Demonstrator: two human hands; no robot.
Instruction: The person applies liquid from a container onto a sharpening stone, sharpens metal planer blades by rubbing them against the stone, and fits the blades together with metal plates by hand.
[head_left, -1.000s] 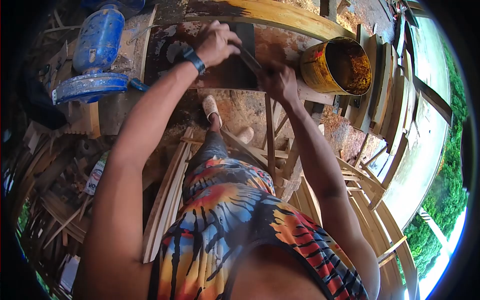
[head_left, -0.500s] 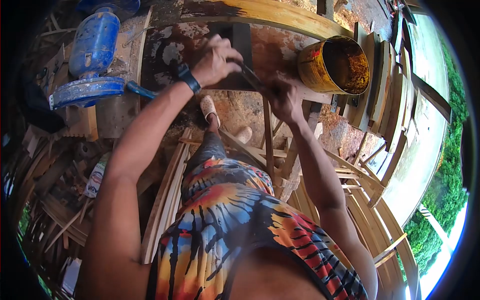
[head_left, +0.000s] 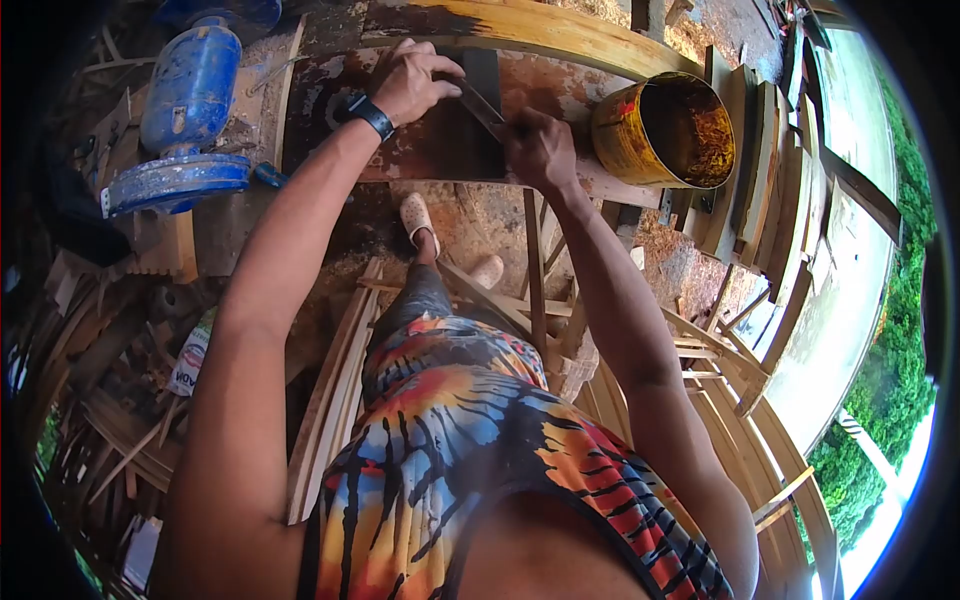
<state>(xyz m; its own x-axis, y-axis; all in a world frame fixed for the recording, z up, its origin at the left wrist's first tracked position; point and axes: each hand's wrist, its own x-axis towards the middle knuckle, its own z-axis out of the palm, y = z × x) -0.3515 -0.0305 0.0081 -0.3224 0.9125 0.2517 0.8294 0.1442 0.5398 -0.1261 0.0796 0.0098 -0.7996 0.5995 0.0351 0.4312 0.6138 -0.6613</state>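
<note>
A thin flat metal strip [head_left: 480, 106] spans the gap between my two hands, slanting down to the right. My left hand [head_left: 413, 84], with a dark watch on its wrist, pinches the strip's upper end. The lower end is gripped in the curled fingers of my right hand [head_left: 540, 148]. Beneath them lies a dark rectangular block [head_left: 474, 150] on the stained workbench [head_left: 335, 120]. Just right of my right hand stands a yellow can [head_left: 618, 130], its inside smeared with orange-brown stain.
A blue machine [head_left: 190, 95] stands at the left. A yellowish board [head_left: 560, 30] runs along the bench's far side. Stacked planks [head_left: 765, 170] are on the right, with wooden strips [head_left: 335, 390] below the bench. Shoes show on the littered floor.
Both hands have moved left and slightly up with the strip, now over the dark block. The view has barely shifted.
</note>
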